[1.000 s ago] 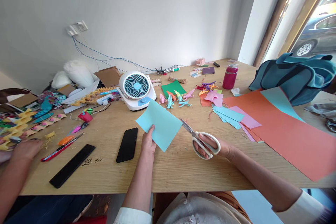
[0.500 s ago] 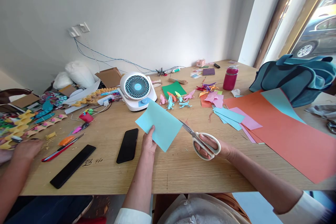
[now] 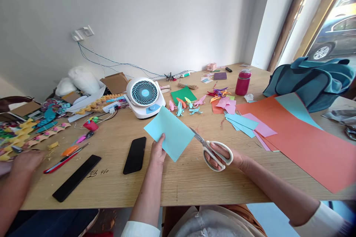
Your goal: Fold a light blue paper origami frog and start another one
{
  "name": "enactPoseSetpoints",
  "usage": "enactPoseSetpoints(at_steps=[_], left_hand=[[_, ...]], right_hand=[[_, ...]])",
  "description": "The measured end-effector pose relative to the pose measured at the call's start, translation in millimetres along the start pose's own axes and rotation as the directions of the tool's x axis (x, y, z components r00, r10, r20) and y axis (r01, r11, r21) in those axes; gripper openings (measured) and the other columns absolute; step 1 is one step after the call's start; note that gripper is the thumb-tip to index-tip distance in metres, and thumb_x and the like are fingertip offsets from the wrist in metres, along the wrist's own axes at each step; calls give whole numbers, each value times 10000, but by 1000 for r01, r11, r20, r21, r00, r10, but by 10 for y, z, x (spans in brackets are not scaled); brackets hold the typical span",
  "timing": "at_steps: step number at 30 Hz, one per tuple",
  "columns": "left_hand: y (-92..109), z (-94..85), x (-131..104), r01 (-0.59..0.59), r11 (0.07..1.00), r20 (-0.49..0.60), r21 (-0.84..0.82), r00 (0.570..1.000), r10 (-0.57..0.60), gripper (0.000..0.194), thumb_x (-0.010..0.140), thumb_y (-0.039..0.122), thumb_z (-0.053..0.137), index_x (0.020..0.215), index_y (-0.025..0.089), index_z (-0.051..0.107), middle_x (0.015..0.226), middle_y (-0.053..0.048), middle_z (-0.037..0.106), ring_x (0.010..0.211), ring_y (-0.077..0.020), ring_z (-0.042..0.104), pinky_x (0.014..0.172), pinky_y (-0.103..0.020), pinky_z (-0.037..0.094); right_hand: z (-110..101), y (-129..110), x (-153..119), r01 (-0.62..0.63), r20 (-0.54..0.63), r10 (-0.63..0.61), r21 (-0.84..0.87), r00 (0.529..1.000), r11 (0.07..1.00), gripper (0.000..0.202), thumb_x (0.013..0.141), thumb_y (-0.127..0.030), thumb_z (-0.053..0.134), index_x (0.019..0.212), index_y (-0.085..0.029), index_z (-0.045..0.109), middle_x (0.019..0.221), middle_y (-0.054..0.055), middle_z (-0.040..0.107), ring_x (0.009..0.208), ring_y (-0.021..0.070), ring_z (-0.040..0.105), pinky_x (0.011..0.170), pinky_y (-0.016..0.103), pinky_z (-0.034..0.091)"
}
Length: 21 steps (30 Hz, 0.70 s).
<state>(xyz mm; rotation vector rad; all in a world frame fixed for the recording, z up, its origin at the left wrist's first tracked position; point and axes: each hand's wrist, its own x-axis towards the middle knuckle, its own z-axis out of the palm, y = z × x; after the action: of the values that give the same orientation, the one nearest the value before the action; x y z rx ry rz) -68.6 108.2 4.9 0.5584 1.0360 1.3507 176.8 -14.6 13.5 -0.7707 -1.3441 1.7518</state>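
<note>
A light blue sheet of paper (image 3: 174, 133) is pinched by its lower left edge in my left hand (image 3: 158, 150), thumb on top. My right hand (image 3: 218, 155) grips a pair of scissors (image 3: 205, 143) by their cream handles, and the blade tips touch or lie just beside the sheet's right corner. Just beyond the paper are several small folded paper figures (image 3: 180, 109) and a green sheet (image 3: 184, 94). Right of them lie pink paper pieces (image 3: 226, 103) and light blue strips (image 3: 241, 121). A black phone (image 3: 135, 155) lies left of my left hand.
A white fan (image 3: 145, 96) stands behind the paper. At right are a red bottle (image 3: 243, 82), a large orange sheet (image 3: 303, 148) and a teal bag (image 3: 308, 85). Another person's hand (image 3: 29, 161) rests at far left, near a red cutter (image 3: 62, 161) and a black bar (image 3: 78, 177).
The view has shifted very slightly. My hands, the light blue sheet and the scissors keep nearly the same places, with the scissors a touch lower and further left.
</note>
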Motion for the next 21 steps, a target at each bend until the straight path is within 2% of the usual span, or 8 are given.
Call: enactPoseSetpoints(at_steps=[6,15,21], left_hand=[[5,6,-2,-4,1000,-8,1,1000,4,203,808,138,694,1012,138,692,1003,-110,748,936,-233,715,891,-382,567],[-8,-6,14,3,1000,-2,11,1000,-3,273,776,163,737,1042,141,681,991,-114,750,944,-234,715,885,-372,570],[4,16,-11,9,1000,-8,19,1000,-9,260,780,150,729,1036,140,681,982,-111,752,914,-225,720,852,-354,581]], right_hand=[[-10,12,4,3,-22,-3,-9,1000,1000,590,851,-738,425,750,-173,562,491,-23,498,385,90,456,370,212,320],[28,5,12,26,33,-27,36,999,999,598,868,-729,401,767,-157,543,522,-16,502,420,93,462,388,213,339],[-2,31,16,46,-2,-46,0,999,999,552,890,-697,399,755,-183,546,507,-11,494,411,94,441,381,222,301]])
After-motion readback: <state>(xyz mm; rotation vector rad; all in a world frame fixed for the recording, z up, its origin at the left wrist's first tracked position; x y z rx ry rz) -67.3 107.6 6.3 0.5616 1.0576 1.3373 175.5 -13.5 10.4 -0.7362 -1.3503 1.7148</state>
